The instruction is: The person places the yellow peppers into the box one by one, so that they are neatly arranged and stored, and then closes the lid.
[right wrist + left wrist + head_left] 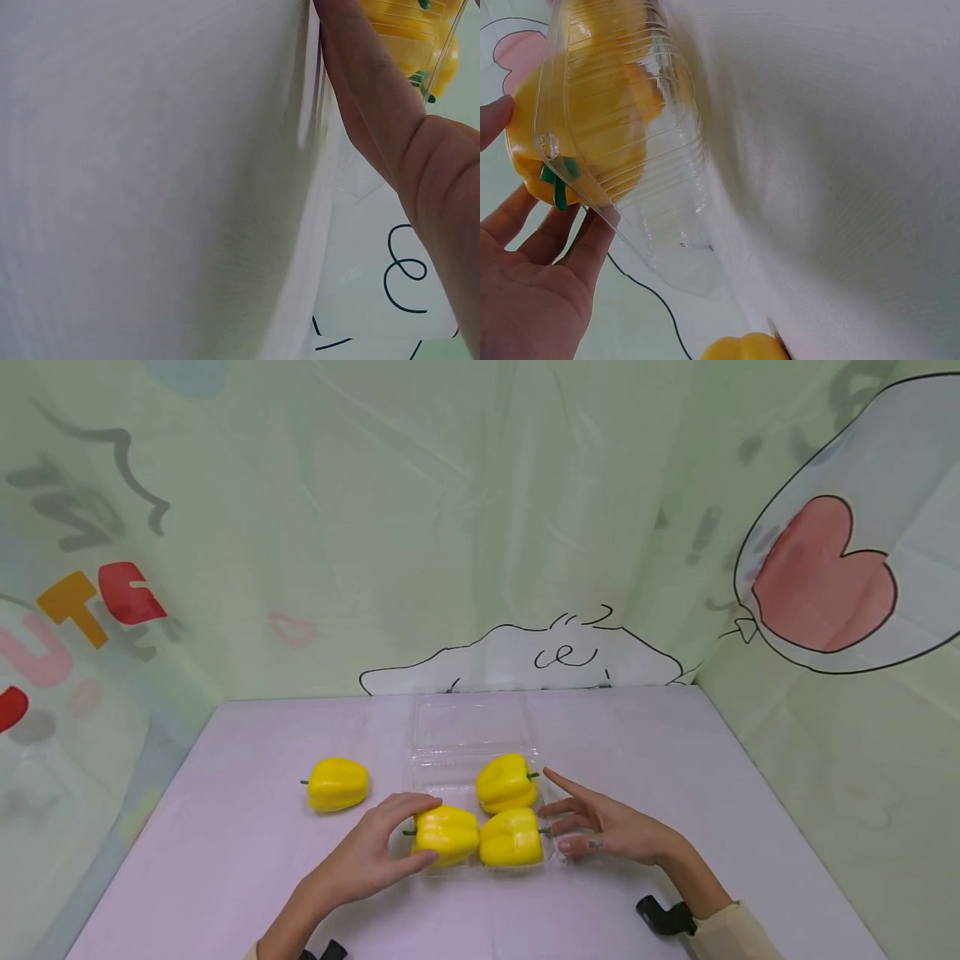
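Observation:
My left hand [369, 857] grips a yellow bell pepper [447, 837] between thumb and fingers at the front left of a clear plastic clamshell container [472, 725]. In the left wrist view, this held pepper [526, 139] has its green stem facing the palm, and ribbed plastic covers part of it. Two more yellow peppers, one behind [507, 783] and one in front [511, 837], lie in the container's right half. Beside the container's right edge, my right hand [615, 827] has its fingers spread and holds nothing; whether its fingertips touch the plastic I cannot tell.
Another yellow bell pepper [337, 784] lies on the pale tabletop [645, 743], left of the container. The container's lid is folded back toward the rear. A printed cloth [480, 527] hangs behind the table and along both sides.

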The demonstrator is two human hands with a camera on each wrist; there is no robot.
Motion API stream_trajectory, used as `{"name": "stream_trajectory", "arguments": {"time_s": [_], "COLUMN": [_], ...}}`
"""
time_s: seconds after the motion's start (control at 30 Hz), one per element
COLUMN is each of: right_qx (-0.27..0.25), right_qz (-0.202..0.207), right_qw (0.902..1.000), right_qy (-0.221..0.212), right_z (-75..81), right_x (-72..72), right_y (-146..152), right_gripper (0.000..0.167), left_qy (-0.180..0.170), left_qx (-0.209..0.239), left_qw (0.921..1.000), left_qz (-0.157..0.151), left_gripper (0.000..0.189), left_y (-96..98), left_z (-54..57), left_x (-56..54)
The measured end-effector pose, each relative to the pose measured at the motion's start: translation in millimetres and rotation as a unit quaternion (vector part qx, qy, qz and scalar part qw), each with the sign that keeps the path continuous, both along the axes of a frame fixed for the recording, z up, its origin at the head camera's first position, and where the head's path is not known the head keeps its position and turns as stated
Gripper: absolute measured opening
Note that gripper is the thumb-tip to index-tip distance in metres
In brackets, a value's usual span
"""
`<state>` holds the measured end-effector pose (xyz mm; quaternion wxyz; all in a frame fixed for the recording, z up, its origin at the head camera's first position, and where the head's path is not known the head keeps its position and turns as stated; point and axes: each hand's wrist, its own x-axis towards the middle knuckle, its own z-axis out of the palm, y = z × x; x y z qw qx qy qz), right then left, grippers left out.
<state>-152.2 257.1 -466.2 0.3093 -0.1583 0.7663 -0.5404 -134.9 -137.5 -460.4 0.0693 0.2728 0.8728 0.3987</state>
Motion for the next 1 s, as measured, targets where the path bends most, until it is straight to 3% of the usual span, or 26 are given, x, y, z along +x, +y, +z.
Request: {"name": "stream_trajectory", "arguments": {"time_s": [1.0], "right_qx": [-0.005], "right_qz": [0.001], "right_qw": [1.0000], "right_qy": [-0.001], "right_z": [-1.3], "right_x": [0.4], "right_y": [1.1], "right_gripper": [0.106], "left_qy": [0.004], "left_qx": [-0.049], "left_qw": [0.9986], "left_qz": [-0.019], "left_gripper": [0.061], "left_y": [0.2], "left_z": [-1.9], "left_x": [-4.2]}}
